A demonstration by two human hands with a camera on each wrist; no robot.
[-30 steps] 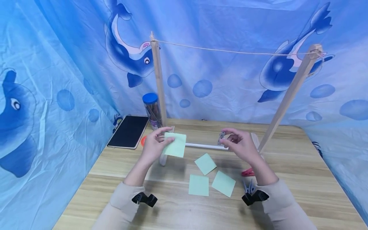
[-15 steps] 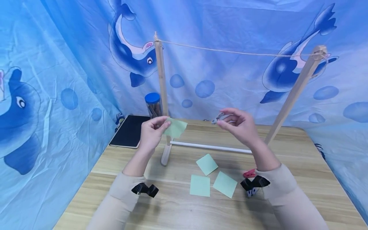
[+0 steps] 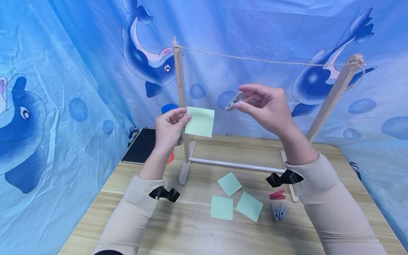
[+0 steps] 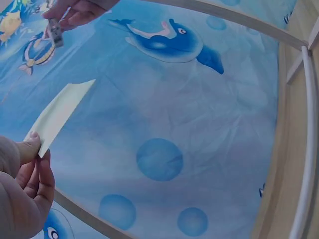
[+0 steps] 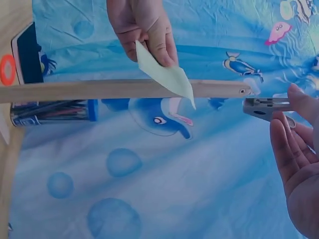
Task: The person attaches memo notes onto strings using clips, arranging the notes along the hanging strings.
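In the head view my left hand (image 3: 170,129) pinches a pale green sticky note (image 3: 200,122) by its left edge, near the left wooden post (image 3: 180,76). My right hand (image 3: 269,108) holds a grey clothespin (image 3: 234,101) between thumb and fingers, to the right of the note and apart from it. Both hands are raised above the table, below the string (image 3: 242,57) that runs between the posts. The right wrist view shows the clothespin (image 5: 266,107) from the side, the note (image 5: 167,74) beyond it looking bent. The left wrist view has the note (image 4: 60,117) nearly edge-on.
Several more green notes (image 3: 221,208) lie on the table (image 3: 191,230). A red clothespin (image 3: 277,194) and grey-blue clothespins (image 3: 279,212) lie at right. A white rod (image 3: 236,164) joins the stand's feet. At back left are a black notebook (image 3: 140,145) and a blue-lidded jar (image 3: 169,108).
Both hands have risen from low over the table toward the string, carrying the note and the clothespin. The clothespin has turned in my right hand and moved slightly left.
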